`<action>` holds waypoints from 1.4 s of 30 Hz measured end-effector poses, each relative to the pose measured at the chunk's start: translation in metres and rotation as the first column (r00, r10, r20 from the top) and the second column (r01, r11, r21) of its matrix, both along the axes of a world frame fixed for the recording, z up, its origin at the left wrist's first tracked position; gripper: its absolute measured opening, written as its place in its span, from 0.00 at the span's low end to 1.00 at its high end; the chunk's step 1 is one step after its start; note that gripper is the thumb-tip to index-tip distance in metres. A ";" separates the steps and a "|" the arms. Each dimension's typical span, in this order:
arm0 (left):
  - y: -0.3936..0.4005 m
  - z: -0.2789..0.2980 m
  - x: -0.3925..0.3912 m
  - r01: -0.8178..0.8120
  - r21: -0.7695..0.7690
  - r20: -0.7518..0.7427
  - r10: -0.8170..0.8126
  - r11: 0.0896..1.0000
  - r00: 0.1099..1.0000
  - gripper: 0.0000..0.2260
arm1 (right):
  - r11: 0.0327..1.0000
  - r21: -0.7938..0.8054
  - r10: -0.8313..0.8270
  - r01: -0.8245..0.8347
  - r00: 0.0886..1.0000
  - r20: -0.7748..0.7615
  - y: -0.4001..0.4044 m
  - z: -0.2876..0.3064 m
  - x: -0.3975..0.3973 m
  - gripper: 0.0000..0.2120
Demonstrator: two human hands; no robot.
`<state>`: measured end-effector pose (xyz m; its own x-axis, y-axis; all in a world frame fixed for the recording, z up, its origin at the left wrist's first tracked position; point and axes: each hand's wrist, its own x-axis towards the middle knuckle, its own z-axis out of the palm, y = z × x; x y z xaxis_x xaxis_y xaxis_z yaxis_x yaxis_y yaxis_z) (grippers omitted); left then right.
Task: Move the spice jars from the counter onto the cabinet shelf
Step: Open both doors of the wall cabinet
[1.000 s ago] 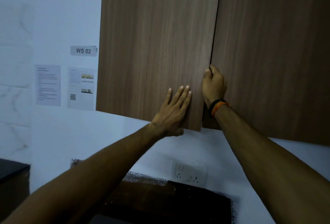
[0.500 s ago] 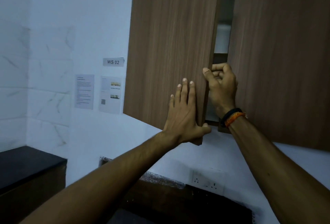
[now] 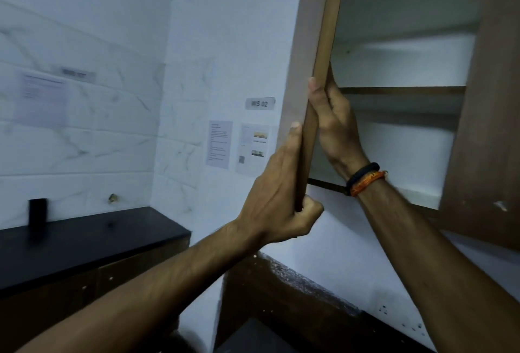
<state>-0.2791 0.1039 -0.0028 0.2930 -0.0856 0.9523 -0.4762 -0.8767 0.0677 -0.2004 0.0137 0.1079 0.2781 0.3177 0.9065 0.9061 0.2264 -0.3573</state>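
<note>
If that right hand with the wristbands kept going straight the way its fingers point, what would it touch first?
Probably the inner face of the open cabinet door: the right hand already lies along it, fingers pointing upward. Depth is uncertain.

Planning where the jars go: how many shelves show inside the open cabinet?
2: the upper shelf crosses behind the right hand; the bottom shelf sits beside that wrist. The closed right door hides their right ends.

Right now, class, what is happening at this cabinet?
A person holds the left cabinet door by its free edge with both hands: left hand low, right hand higher. The door stands open, showing white shelves with no jars visible. The right door looks closed. No spice jars are in view.
</note>
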 end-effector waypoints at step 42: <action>0.186 -0.015 0.002 -0.796 0.007 0.100 0.791 0.606 0.603 0.41 | 0.802 -0.171 -0.409 0.572 0.735 0.541 0.190 -0.052 0.053 0.30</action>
<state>-0.2774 0.2897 -0.0181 0.1925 0.0999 0.9762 0.4066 -0.9135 0.0133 -0.1470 0.2036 0.0554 0.0564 0.5354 0.8427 0.9257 -0.3442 0.1567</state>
